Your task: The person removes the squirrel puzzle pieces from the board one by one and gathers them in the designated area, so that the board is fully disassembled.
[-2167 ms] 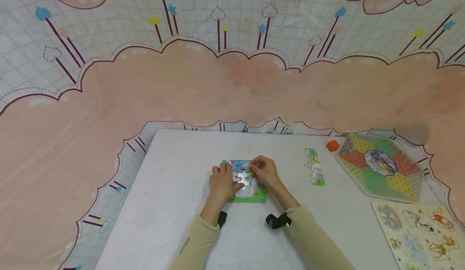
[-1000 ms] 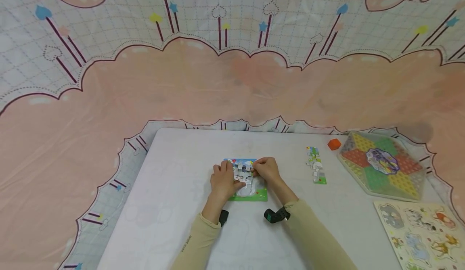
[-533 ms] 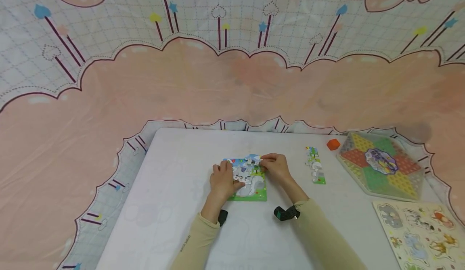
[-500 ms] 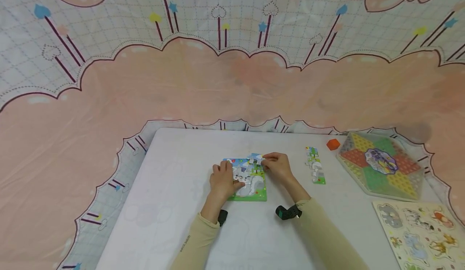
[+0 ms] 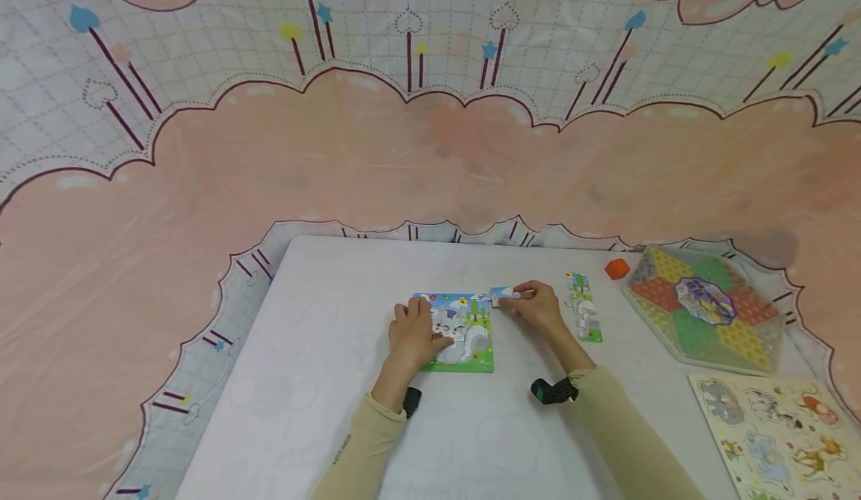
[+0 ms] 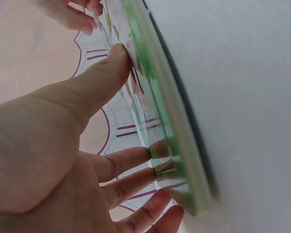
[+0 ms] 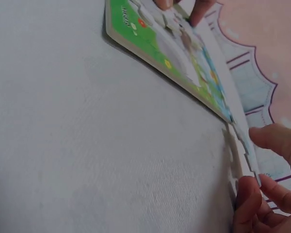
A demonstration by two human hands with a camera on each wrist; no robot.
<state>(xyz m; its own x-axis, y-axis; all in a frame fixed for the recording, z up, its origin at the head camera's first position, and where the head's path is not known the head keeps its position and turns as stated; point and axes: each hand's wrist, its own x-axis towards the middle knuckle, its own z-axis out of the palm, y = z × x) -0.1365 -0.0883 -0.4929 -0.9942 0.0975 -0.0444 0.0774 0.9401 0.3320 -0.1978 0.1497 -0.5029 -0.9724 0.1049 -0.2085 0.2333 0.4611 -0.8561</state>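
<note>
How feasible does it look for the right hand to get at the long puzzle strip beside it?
Probably yes: the long puzzle strip lies just beside the right hand, with nothing visible between them. That hand pinches a small puzzle section, though, so it would likely need to set that down first.

Play area: jigsaw [image 5: 471, 349], cartoon bkdrp [image 5: 403, 156]

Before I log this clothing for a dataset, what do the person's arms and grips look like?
The left sleeve and right sleeve are khaki; the left has dark lettering too small to read. The left wrist device and right wrist device are black, the right with a greenish patch. The left grip and right grip wear no gloves.
</note>
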